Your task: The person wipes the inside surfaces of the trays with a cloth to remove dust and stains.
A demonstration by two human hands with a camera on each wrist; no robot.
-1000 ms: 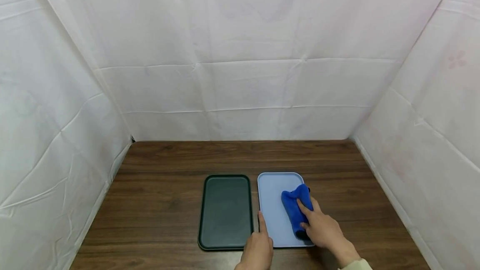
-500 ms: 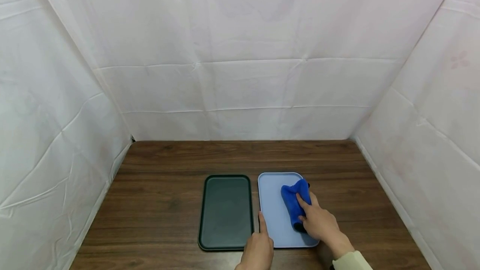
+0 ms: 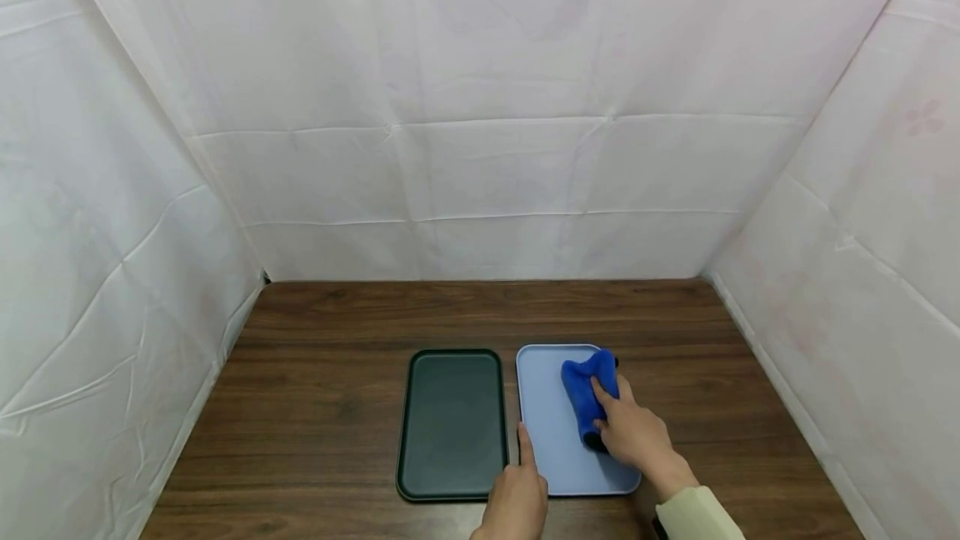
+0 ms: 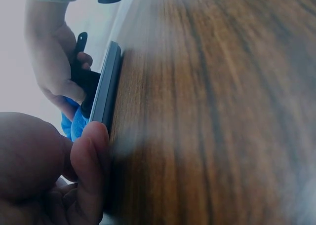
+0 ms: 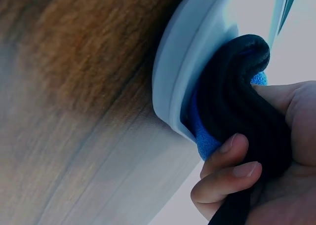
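My left hand (image 3: 516, 498) is at the near left corner of a light blue tray (image 3: 551, 465). Its index finger lies straight along the tray's left rim, while curled fingertips (image 4: 96, 133) meet the tray edge in the left wrist view. My right hand (image 3: 639, 438) grips a blue plush cloth (image 3: 587, 390) over the right part of this tray. The right wrist view shows the cloth's thick black side (image 5: 247, 101) bunched in the palm, with two fingers curled round it. A black tab (image 4: 82, 41) with a hole sticks out beside that hand.
A dark green tray (image 3: 453, 427) lies to the left, a narrow gap from the light blue one. Both rest on a brown wood-grain table (image 3: 330, 407). White sheets (image 3: 480, 173) enclose the table at the back and sides.
My right hand has slid the blue cloth away from me along the tray's right side, toward its far right corner. My left hand has stayed in place.
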